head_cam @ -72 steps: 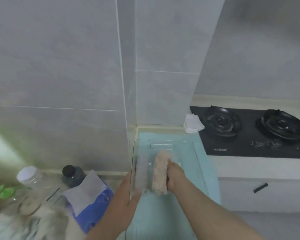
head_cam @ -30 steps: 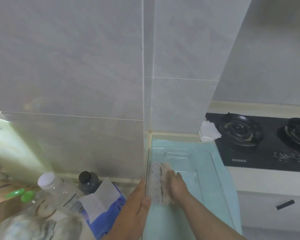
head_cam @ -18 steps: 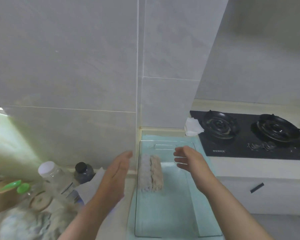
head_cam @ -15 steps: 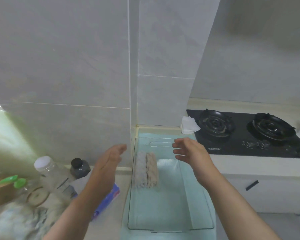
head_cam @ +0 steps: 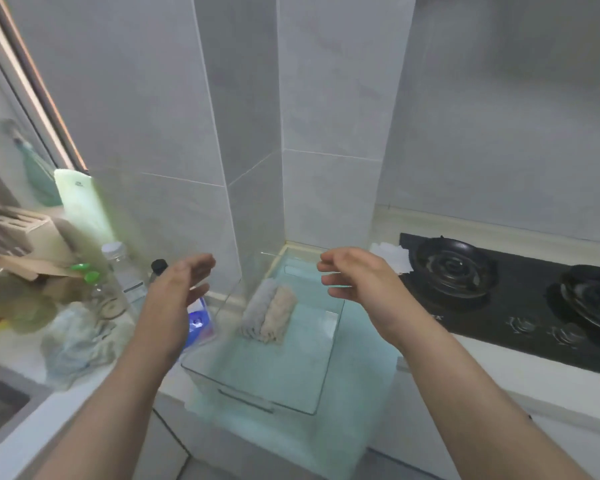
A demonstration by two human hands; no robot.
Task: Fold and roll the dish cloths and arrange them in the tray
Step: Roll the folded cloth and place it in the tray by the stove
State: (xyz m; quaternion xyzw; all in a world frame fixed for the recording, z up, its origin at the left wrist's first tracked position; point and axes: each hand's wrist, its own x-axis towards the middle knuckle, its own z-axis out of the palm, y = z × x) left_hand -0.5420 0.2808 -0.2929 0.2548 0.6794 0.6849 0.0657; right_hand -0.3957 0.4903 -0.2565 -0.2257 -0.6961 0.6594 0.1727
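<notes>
A clear rectangular tray (head_cam: 329, 344) sits at the centre of the frame on a pale teal mat (head_cam: 364, 382). Inside it, toward its far left part, two rolled dish cloths lie flat side by side and touching: a grey roll (head_cam: 257, 304) on the left and a beige roll (head_cam: 278, 315) on the right. A crumpled pale cloth (head_cam: 77, 344) lies heaped at lower left, well apart.

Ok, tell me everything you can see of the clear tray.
The clear tray is a rectangular plastic box with low walls, rounded corners and a handle slot in each end wall. It sits on a teal mat beside the wall column, left of the stove. A grey roll and a beige roll lie side by side by its left wall. The left hand and right hand hover near it, touching nothing.
</notes>
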